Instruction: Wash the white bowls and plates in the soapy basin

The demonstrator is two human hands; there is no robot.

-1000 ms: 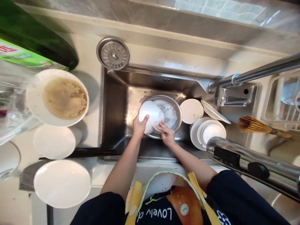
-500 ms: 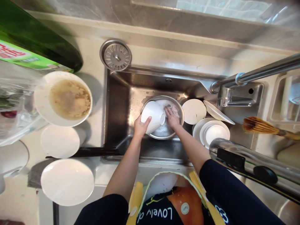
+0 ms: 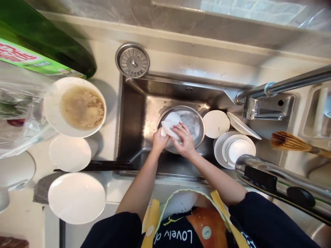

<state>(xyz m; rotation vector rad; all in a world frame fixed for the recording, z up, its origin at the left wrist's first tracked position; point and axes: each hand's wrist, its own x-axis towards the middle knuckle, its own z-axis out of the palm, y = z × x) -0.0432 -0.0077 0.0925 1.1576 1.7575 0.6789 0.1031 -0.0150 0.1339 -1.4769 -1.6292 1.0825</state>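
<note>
Plates lie on both sides of the fingers (image 3: pixel 179 131), and they show how far the washing has come. To the right of the fingers, in the sink (image 3: pixel 131 131), are a round plate (image 3: pixel 216 124), a thin plate (image 3: pixel 243 125) and a stack of plates (image 3: pixel 219 151) with a small bowl (image 3: pixel 237 151) on top. They look white and clean, so those seem done. To the left of the fingers, up on the desk (image 3: pixel 110 103), is a big bowl (image 3: pixel 50 110) with brown mess (image 3: pixel 82 107) in it. That one looks not yet washed. 2 more white plates (image 3: pixel 69 153) lie on the desk below it, and I cannot tell if they are clean.

The left hand (image 3: pixel 160 142) and the right hand (image 3: pixel 185 141) are both closed on a white cup (image 3: pixel 168 124). It is right under the fingers, tilted, held above a metal bowl (image 3: pixel 192 122) of gray soapy water. The hands hide much of it, so it may be a small bowl instead. The left fingers curl around its near side. The right fingers are spread and press on it. Neither hand is open.
</note>
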